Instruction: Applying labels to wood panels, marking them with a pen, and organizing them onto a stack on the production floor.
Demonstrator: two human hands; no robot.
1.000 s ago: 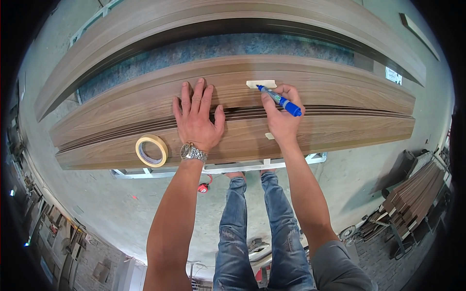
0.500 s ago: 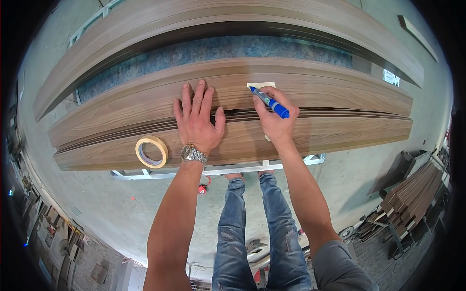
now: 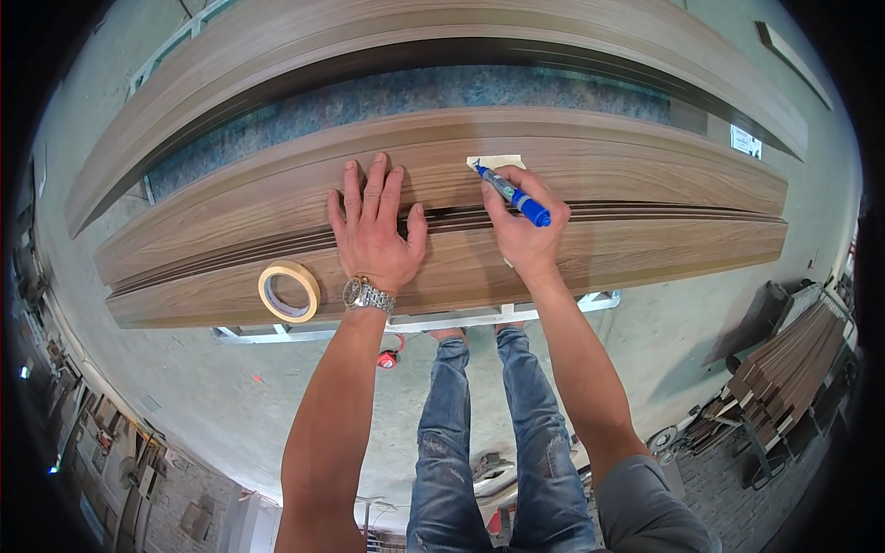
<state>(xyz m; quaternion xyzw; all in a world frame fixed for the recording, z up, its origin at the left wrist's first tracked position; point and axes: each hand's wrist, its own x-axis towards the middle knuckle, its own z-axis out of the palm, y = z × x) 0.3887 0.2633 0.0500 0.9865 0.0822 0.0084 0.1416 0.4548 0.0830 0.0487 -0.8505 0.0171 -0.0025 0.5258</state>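
Observation:
Gripped in my right hand (image 3: 527, 230) is a blue and grey marker (image 3: 516, 197), its tip touching a short strip of cream masking tape (image 3: 502, 161). The tape is stuck to the face of a long wood-grain panel (image 3: 645, 170). My left hand (image 3: 376, 240) lies flat on the panels with its fingers spread, and holds nothing. A metal watch is on that wrist. Left of the wrist, a roll of masking tape (image 3: 289, 268) rests flat on the nearer wood-grain panel (image 3: 212, 300). Dark grooved edges run between these two panels.
Another long panel (image 3: 442, 20) lies farther off, beyond a mottled blue surface (image 3: 387, 92). A pale metal frame (image 3: 442, 322) supports the near panels. On the floor below sits a red tape measure (image 3: 387, 358). Stacked brown strips (image 3: 784, 387) stand at the right.
A small dark mark now shows at the left end of the tape strip, by the marker tip. My left hand stays put; the whole view shifts slightly.

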